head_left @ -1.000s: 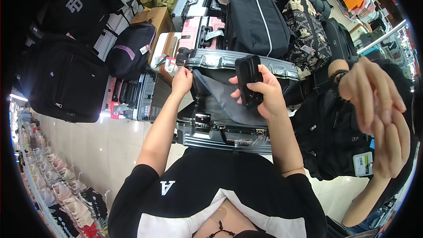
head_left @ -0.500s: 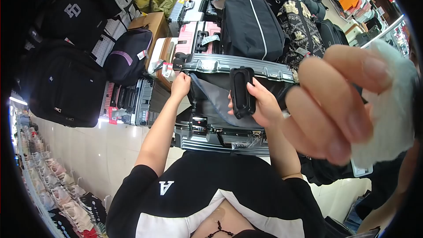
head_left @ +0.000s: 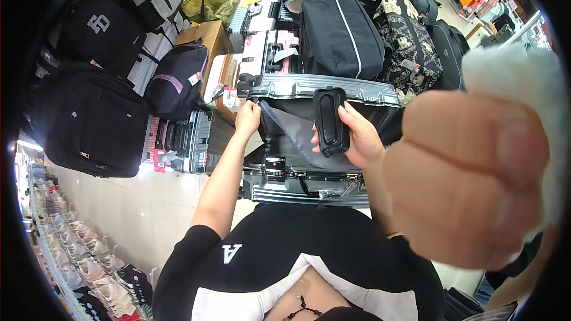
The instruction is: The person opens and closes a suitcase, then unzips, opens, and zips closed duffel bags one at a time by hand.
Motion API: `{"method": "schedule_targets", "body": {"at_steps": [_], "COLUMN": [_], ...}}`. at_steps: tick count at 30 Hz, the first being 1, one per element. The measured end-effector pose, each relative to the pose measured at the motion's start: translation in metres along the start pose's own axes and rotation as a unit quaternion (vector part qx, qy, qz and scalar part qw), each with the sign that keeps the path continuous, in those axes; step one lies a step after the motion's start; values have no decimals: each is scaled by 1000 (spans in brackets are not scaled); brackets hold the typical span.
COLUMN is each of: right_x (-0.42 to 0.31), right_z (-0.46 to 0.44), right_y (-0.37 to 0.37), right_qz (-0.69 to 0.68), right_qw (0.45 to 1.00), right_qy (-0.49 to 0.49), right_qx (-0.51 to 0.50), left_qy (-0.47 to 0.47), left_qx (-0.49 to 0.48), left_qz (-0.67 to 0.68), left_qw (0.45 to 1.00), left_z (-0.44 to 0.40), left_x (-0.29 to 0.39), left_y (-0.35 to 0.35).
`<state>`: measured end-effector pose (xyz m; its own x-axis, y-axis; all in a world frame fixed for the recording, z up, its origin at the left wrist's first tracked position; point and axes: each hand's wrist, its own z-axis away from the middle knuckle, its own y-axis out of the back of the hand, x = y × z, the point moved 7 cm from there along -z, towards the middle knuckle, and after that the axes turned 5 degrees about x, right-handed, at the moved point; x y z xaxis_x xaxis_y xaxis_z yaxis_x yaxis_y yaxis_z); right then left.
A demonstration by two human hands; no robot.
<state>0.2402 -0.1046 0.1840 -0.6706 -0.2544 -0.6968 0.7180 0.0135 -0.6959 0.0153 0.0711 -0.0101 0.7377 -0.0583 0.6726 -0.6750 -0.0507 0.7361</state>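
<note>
The right hand holds a black piece up over the open case, with the thumb on its right side and fingertips showing on its left. The black piece is long, stands almost upright, and has a long hollow in its front. The left hand is clenched on the left edge of the case, by the top corner of the grey cloth inside it; which bit it pinches is too small to tell. The grey cloth slopes down and to the right inside the case. The case has shiny grey rails on its far and near sides, and a small black lock sits by the near rail, left of the middle. Another person's hand is big and blurry on the right, very close to the camera, with its fingers bent in front of something white. Past the case stand a black bag with a white line, a pink case and a patterned bag. On the left, a small backpack with a purple band is beside a brown box, and a big black backpack is nearer. Below them is a shiny floor.
</note>
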Motion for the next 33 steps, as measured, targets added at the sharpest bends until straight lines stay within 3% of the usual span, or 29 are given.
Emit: {"method": "schedule_targets", "body": {"at_steps": [6,16,19,21,33], "right_x": [-3,-11,-43,-52,-32], "right_z": [0,4,30,45,20], "right_y": [-2,-7,-114,-128,-46], "right_qz": [-17,-20,-118,-130,-64], "right_qw": [999,999,953,930,986], "right_qy": [17,33,-28,-8,42], "right_qx": [-43,-16,-276,-343,-148], "left_qy": [1,27,-1,7,15], "left_qx": [-2,-16,1,5,37], "left_qz": [4,30,12,15,24], "left_qw": [1000,999,1000,1000,999], "left_z": [1,-6,-1,7,5], "left_x": [0,-18,-5,6,6], "left_y": [1,-12,-5,-3,9]}}
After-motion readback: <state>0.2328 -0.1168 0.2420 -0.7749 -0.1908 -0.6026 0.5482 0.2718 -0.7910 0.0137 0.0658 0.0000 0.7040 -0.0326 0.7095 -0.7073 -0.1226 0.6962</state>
